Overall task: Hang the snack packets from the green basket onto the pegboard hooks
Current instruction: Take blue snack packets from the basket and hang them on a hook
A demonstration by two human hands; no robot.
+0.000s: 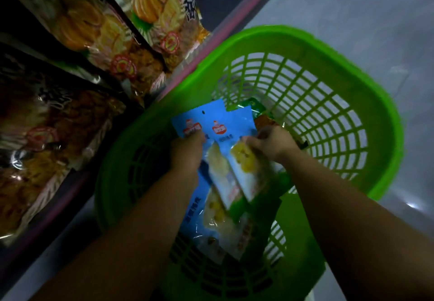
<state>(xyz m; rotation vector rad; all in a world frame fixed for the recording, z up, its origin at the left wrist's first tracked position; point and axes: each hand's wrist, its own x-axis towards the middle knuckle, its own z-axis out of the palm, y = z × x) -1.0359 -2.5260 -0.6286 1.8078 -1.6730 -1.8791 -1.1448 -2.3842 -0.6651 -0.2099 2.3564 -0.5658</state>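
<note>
Both forearms reach down fwd into green basket (375, 122), which sits on pale floor (352, 7) beside a shelf edge. L hand (186, 151) knuckles up, fingers curled, pinching top corner of a blue snack packet (199, 119). R hand (272, 143) likewise curled, thumb and fingers gripping upper edge of a 2nd blue packet (237, 122), which overlaps the first. More packets (218, 221) lie beneath, inside basket. Large snack bags (77, 26) on shelf at left.
</note>
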